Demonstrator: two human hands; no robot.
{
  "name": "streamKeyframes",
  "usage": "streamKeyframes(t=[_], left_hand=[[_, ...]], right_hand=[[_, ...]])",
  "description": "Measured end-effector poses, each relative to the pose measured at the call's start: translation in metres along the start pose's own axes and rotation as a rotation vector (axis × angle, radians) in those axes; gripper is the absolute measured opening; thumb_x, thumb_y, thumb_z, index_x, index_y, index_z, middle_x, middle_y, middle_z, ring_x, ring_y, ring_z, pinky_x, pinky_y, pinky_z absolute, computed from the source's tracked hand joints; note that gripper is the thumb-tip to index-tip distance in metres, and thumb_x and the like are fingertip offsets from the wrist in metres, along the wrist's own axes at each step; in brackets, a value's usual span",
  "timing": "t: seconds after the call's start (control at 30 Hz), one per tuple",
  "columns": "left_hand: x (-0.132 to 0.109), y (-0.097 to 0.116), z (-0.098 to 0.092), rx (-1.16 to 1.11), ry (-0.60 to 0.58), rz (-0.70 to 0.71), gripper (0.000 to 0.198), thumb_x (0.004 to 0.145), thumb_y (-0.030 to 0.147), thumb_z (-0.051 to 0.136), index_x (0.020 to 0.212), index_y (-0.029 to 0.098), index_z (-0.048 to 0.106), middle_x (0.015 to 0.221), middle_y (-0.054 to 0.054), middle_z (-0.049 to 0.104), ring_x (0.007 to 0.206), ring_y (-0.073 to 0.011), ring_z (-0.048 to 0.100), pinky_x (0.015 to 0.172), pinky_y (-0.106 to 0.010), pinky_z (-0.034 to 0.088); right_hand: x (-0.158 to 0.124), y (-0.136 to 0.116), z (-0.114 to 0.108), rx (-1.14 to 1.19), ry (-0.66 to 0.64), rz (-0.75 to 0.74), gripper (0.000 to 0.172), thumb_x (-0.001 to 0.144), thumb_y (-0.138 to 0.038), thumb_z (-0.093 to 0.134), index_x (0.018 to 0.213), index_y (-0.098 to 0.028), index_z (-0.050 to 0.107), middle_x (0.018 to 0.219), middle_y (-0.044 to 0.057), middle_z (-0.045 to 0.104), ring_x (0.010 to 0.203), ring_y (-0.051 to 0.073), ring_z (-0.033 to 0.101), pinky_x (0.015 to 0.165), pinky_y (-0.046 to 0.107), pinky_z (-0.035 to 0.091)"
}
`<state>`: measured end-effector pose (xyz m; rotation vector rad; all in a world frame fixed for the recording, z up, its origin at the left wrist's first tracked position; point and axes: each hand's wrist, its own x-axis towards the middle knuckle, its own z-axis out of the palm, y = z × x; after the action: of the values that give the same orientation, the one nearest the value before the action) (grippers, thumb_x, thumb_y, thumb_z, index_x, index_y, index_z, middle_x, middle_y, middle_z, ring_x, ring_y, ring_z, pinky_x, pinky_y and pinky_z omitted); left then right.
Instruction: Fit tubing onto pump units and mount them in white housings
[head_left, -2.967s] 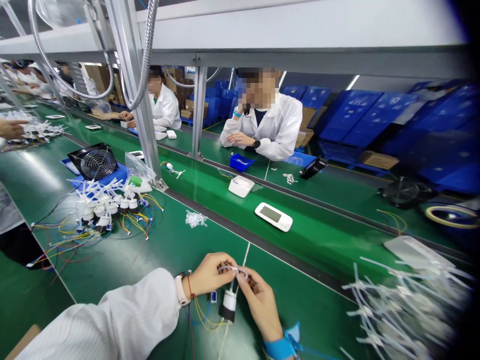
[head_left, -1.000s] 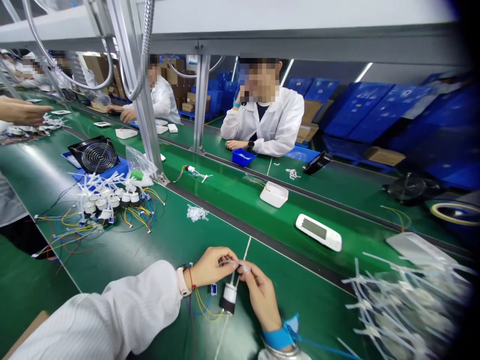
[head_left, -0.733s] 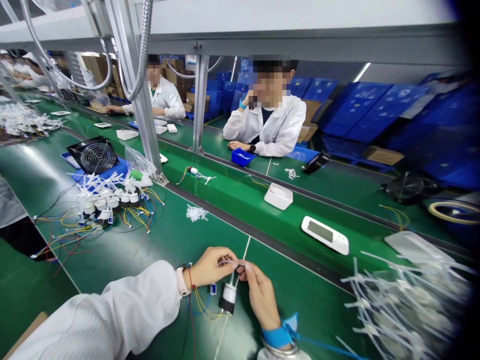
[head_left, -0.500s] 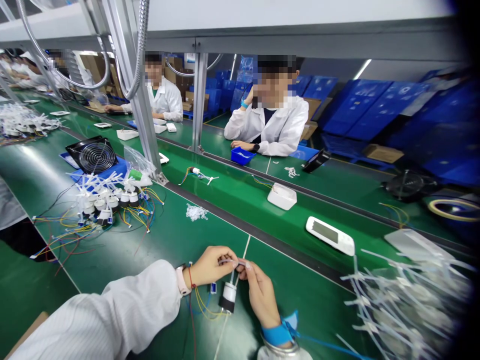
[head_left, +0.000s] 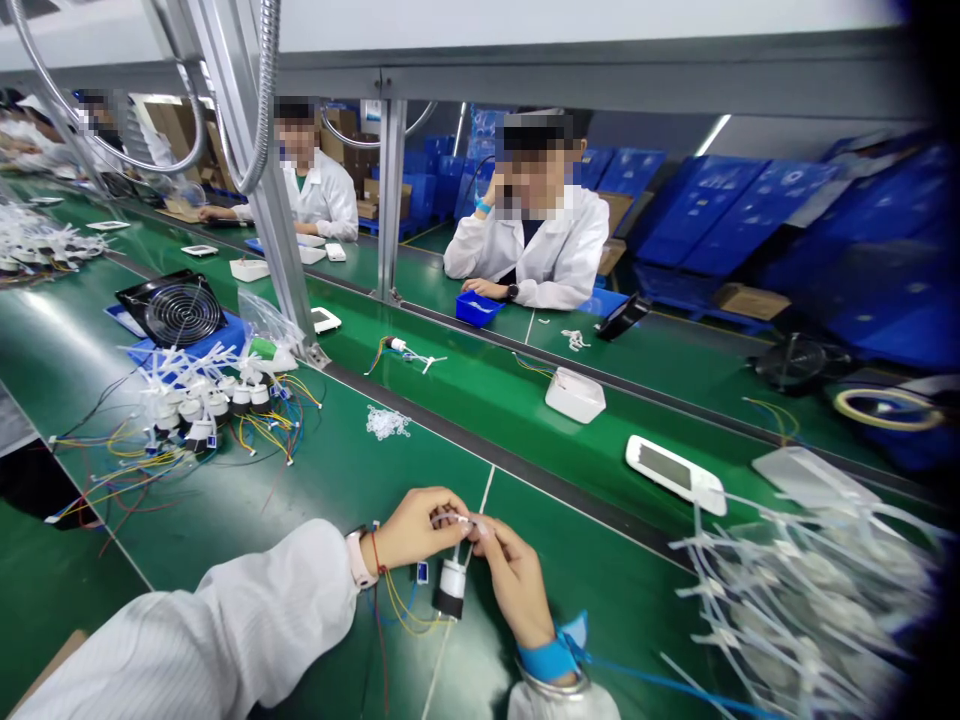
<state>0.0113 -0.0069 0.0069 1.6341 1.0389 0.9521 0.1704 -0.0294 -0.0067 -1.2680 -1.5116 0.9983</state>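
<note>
My left hand (head_left: 420, 528) is closed, its thumb and fingertips pinching a thin translucent tube (head_left: 444, 518). My right hand (head_left: 516, 580) meets it fingertip to fingertip and also pinches the tubing; a small white piece shows between them, partly covered by fingers. Just below hangs or stands a small white-and-black motor pump (head_left: 451, 588), its stem rising to the fingers. Yellow and blue wires run from its base toward my left wrist, near a small blue-and-white connector (head_left: 422, 573). A blue strap with a cord (head_left: 551, 655) wraps my right wrist.
Several wired pumps (head_left: 199, 405) lie heaped at left beside a black fan (head_left: 180, 308). Small clear rings (head_left: 387, 422) form a pile ahead. White tubing assemblies (head_left: 810, 610) crowd the right. The green conveyor (head_left: 480, 375) carries a white device (head_left: 675, 474). A co-worker (head_left: 536, 235) sits opposite.
Both hands keep their pinch, with the fingertips slightly shifted and a white piece now showing between them. Parts on the conveyor have slid right. The view has turned a little.
</note>
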Motion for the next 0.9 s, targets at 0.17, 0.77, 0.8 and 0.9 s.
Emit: streamKeyframes(t=[0.17,0.77,0.8,0.9], left_hand=[[0.0012,-0.0025,0.0002,0.006,0.000,0.006,0.014,0.075,0.021,0.057,0.078,0.009,0.063,0.068,-0.002,0.056,0.060,-0.0079,0.045,0.055,-0.017,0.034],[0.0005,-0.0044,0.0008,0.021,-0.021,0.026,0.015,0.076,0.023,0.056,0.079,0.009,0.062,0.071,-0.003,0.058,0.061,-0.0085,0.047,0.056,-0.018,0.035],[0.0004,-0.0039,0.0008,0.022,-0.020,0.025,0.015,0.076,0.022,0.056,0.079,0.009,0.062,0.071,-0.003,0.058,0.061,-0.0085,0.047,0.056,-0.018,0.035],[0.0004,-0.0022,0.0008,0.019,-0.020,0.019,0.014,0.076,0.021,0.055,0.079,0.009,0.062,0.070,-0.003,0.059,0.061,-0.0086,0.047,0.056,-0.018,0.035]], right_hand=[[-0.0008,0.0038,0.0003,0.044,-0.042,0.015,0.035,0.082,-0.045,0.049,0.091,-0.016,0.068,0.077,0.007,0.063,0.071,0.018,0.058,0.066,0.028,0.048],[-0.0010,0.0041,0.0016,-0.002,-0.035,0.003,0.031,0.083,-0.040,0.050,0.088,-0.016,0.070,0.068,0.004,0.059,0.064,0.015,0.054,0.060,0.025,0.044],[-0.0010,0.0034,0.0016,-0.003,-0.036,-0.002,0.031,0.083,-0.039,0.050,0.088,-0.016,0.070,0.067,0.004,0.059,0.064,0.015,0.054,0.060,0.025,0.044],[-0.0005,0.0021,0.0021,0.003,-0.037,-0.005,0.031,0.083,-0.039,0.049,0.088,-0.016,0.070,0.067,0.004,0.058,0.064,0.015,0.054,0.060,0.025,0.044]])
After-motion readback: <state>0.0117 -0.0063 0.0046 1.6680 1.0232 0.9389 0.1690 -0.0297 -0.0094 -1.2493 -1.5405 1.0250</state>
